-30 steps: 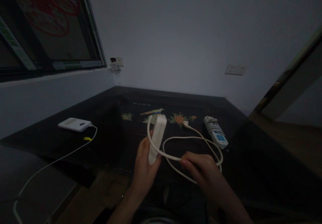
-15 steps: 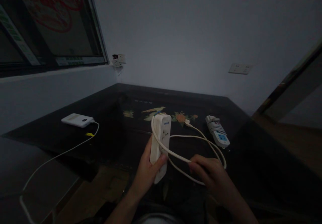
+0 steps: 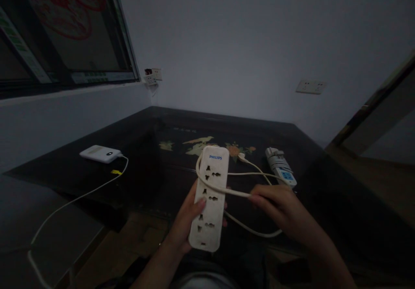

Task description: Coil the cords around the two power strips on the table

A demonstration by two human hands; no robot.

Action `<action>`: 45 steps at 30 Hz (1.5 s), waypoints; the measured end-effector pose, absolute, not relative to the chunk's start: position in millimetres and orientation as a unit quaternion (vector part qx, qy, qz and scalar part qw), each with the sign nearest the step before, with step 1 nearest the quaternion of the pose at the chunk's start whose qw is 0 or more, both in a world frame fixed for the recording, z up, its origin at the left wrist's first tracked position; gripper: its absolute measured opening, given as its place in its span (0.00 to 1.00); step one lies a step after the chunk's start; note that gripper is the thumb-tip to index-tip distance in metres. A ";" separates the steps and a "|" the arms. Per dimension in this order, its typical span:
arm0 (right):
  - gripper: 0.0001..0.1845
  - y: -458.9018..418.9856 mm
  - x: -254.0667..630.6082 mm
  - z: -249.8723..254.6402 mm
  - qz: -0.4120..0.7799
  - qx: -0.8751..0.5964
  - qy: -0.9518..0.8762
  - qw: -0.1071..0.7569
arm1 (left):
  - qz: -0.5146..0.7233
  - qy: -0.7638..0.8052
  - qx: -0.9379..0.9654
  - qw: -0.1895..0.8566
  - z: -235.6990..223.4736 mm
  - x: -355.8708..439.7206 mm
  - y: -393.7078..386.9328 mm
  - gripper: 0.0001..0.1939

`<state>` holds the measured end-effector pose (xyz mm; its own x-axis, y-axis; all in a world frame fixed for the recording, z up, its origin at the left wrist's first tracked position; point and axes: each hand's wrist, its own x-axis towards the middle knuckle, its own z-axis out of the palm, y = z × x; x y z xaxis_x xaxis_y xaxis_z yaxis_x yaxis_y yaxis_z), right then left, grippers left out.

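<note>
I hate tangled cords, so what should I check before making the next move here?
1. Left hand has a grip on the power strip: ok.
2. Right hand has hold of the cord: ok.
3. Cord clear of the strip's socket side: not ok, it crosses over the front.
4. Plug out of any socket: ok, it lies on the table.
5. Cord clear of the second power strip: cannot tell, the right hand hides part of that stretch.

Dark table (image 3: pixel 259 133), white device (image 3: pixel 100 153), wrapped strip (image 3: pixel 280 168), plug (image 3: pixel 241 156)
</note>
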<state>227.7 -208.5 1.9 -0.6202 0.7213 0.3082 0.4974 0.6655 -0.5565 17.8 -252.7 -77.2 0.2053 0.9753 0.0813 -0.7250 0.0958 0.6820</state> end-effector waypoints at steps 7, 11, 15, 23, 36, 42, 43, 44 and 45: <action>0.19 -189.8 225.1 -3.0 0.193 -0.358 -0.869 0.282 | 0.592 0.146 0.280 0.741 -82.6 18.3 -247.1 0.29; 0.18 -187.9 223.9 -4.1 0.200 -0.348 -0.870 0.285 | 0.593 0.129 0.267 0.748 -83.7 17.7 -245.3 0.31; 0.19 -186.0 223.4 0.6 0.171 -0.348 -0.881 0.271 | 0.616 0.163 0.270 0.722 -83.6 17.8 -241.4 0.32; 0.20 -182.4 218.9 13.4 0.143 -0.330 -0.902 0.239 | 0.654 0.207 0.313 0.657 -83.3 12.1 -240.0 0.34; 0.19 -179.1 224.4 22.6 0.168 -0.312 -0.900 0.254 | 0.622 0.123 0.332 0.699 -72.0 15.0 -248.2 0.26; 0.21 -180.1 221.8 16.0 0.198 -0.308 -0.892 0.264 | 0.628 0.130 0.339 0.689 -68.1 15.7 -248.2 0.28; 0.22 -180.1 222.1 14.8 0.202 -0.307 -0.891 0.266 | 0.625 0.128 0.342 0.690 -68.1 15.6 -248.1 0.28; 0.22 -180.1 222.5 13.8 0.206 -0.306 -0.890 0.268 | 0.622 0.124 0.345 0.692 -68.3 15.5 -248.0 0.29; 0.22 -180.1 223.1 12.9 0.211 -0.306 -0.889 0.268 | 0.619 0.121 0.348 0.693 -68.8 15.2 -248.1 0.29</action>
